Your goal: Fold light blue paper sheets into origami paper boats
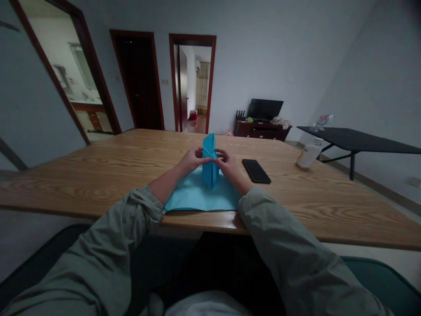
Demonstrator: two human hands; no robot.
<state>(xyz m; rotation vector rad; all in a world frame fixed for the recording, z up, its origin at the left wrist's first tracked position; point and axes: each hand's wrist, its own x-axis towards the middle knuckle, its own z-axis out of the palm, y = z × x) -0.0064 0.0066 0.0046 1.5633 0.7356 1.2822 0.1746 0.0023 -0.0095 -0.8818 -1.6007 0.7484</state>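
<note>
A folded blue paper piece (209, 161) stands upright above the wooden table (98, 175), pinched at its middle from both sides. My left hand (191, 159) grips its left edge with closed fingers. On the opposite edge, my right hand (226, 163) pinches it the same way. Beneath both hands a flat light-blue paper sheet (197, 197) lies at the table's near edge.
A black phone (256, 170) lies flat to the right of my hands. A white bottle (308, 154) stands farther right near the table's edge. A black side table (362, 141) is at the right, and a dark cabinet with a screen (263, 118) stands by the far wall.
</note>
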